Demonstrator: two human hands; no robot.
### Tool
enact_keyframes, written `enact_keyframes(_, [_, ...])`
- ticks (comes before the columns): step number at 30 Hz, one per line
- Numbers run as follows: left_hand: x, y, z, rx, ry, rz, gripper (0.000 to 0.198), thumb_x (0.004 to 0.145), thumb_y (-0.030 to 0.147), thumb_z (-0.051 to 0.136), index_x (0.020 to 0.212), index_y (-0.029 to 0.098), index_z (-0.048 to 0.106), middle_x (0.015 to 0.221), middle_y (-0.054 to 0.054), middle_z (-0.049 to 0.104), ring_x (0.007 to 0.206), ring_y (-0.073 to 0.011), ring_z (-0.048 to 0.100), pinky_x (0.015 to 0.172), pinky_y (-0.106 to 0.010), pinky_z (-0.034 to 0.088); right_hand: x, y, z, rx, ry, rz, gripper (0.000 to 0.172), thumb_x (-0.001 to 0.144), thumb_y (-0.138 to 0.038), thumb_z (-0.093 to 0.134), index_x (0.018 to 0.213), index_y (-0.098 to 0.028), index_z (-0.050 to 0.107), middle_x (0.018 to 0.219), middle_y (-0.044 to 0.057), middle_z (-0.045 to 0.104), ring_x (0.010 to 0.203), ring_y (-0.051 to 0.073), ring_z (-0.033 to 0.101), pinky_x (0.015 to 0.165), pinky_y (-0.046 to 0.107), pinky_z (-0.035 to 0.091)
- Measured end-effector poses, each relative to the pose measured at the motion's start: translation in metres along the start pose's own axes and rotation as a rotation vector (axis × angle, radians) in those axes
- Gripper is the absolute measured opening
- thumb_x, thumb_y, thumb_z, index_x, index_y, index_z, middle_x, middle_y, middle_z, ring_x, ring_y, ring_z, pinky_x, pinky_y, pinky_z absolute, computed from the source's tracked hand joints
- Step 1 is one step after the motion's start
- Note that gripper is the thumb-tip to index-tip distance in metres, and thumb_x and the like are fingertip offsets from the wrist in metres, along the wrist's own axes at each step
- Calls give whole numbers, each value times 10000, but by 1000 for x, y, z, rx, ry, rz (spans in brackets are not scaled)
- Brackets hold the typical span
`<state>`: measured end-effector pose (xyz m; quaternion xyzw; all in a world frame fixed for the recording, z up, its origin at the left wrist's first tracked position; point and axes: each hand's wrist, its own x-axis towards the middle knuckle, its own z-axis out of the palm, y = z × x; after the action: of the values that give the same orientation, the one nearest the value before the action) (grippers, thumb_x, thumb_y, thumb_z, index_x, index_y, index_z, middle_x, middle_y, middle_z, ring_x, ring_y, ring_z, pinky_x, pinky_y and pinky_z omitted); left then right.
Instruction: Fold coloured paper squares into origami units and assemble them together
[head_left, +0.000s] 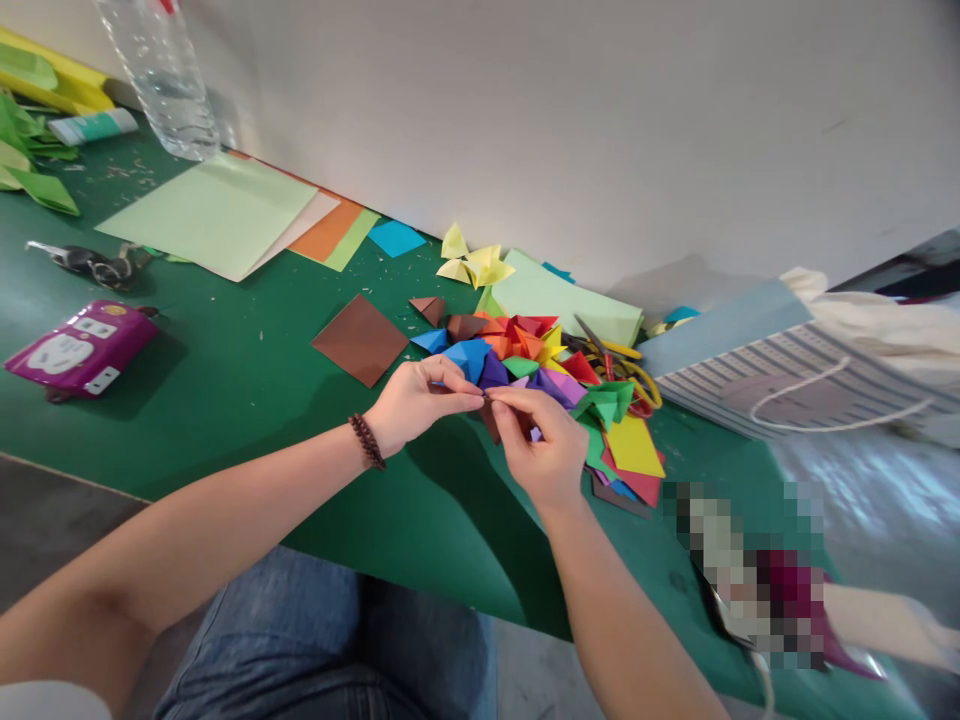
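My left hand (416,400) and my right hand (544,445) meet over the green table (247,380), fingers pinched together on a small brown folded paper piece (491,418). The left wrist wears a dark bead bracelet (367,441). Just beyond the hands lies a heap of folded coloured paper pieces (536,360) in blue, orange, red, green and purple. A flat brown paper square (361,339) lies to the left of the heap. Yellow-handled scissors (626,365) rest on the heap's right side.
Pale green and orange paper sheets (217,210) lie at the back left, with a clear plastic bottle (161,75) behind them. A purple packet (79,350) and dark scissors (94,263) sit at the left. A striped paper bag (787,370) lies at the right. The wall runs close behind.
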<state>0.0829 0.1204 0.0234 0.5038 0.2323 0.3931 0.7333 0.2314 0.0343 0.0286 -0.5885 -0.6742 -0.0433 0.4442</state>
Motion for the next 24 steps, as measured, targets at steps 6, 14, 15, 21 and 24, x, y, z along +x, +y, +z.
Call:
enact_keyframes(6, [0, -1, 1, -4, -36, -62, 212, 613, 244, 812, 775, 156, 708, 801, -3, 643, 772, -110, 596, 818, -312, 485, -1, -1, -1, 152, -54, 185, 114, 873, -251, 580, 903, -221, 686, 815, 30, 713, 559, 131, 597, 495, 271, 470])
enact_keyframes(14, [-1, -3, 2, -99, -17, -71, 195, 582, 227, 821, 630, 140, 653, 741, -1, 662, 730, -105, 606, 782, -290, 472, -3, 1, -2, 266, -102, 319, 156, 864, -324, 591, 846, -197, 680, 656, 4, 656, 493, 119, 552, 470, 258, 462])
enact_keyframes(15, [-1, -3, 2, -119, -16, -80, 195, 577, 222, 822, 627, 141, 652, 735, 0, 661, 724, -103, 604, 779, -286, 469, -3, 1, -2, 275, -107, 330, 160, 863, -330, 591, 842, -196, 678, 635, 0, 644, 485, 120, 548, 461, 257, 458])
enact_keyframes(21, [-2, -2, 3, -83, -29, -135, 162, 653, 270, 767, 692, 143, 676, 731, -6, 659, 706, -100, 582, 774, -279, 449, -1, 3, -3, 335, -122, 399, 160, 856, -342, 598, 820, -199, 662, 561, -22, 603, 444, 122, 538, 422, 252, 435])
enact_keyframes(24, [-2, -2, 2, 64, -30, -125, 162, 676, 277, 748, 715, 139, 674, 751, -18, 659, 720, -112, 578, 757, -284, 440, -1, 1, -2, 352, -177, 413, 162, 861, -334, 591, 813, -195, 660, 544, -25, 598, 443, 123, 542, 429, 251, 436])
